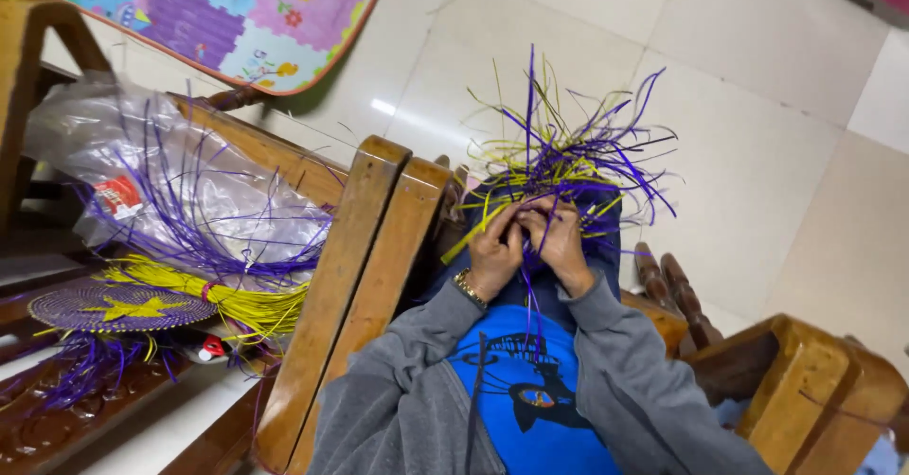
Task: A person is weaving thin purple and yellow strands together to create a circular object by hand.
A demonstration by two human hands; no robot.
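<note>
Left hand (494, 250) curled narrow, fingers pinched on the purple and yellow strips of a half-woven piece (559, 167), with a gold bracelet (468, 288) at the wrist. Right hand (561, 241) touching the left, likewise closed tight on the same strips, thumb side pressed against the other hand's fingertips. Woven piece held right at both sets of fingertips, loose strip ends fanning up and outward beyond the hands in purple and yellow. Grey sleeves (620, 361) running back from both wrists, blue printed shirt (525, 390) between them, nearer the body. Just left of the left hand, a wooden chair armrest (365, 276) slanting past the forearm. Further left of that, well apart from the hands, a clear plastic bag (142, 143) over loose purple strips (204, 233), a bundle of yellow strips (241, 303) beside them, and a finished round purple mat with a yellow star (118, 306). Up and left of the hands, a colourful patchwork foam mat (237, 16) on pale floor tiles (757, 153). Right of the right hand, another wooden armrest (805, 380).
</note>
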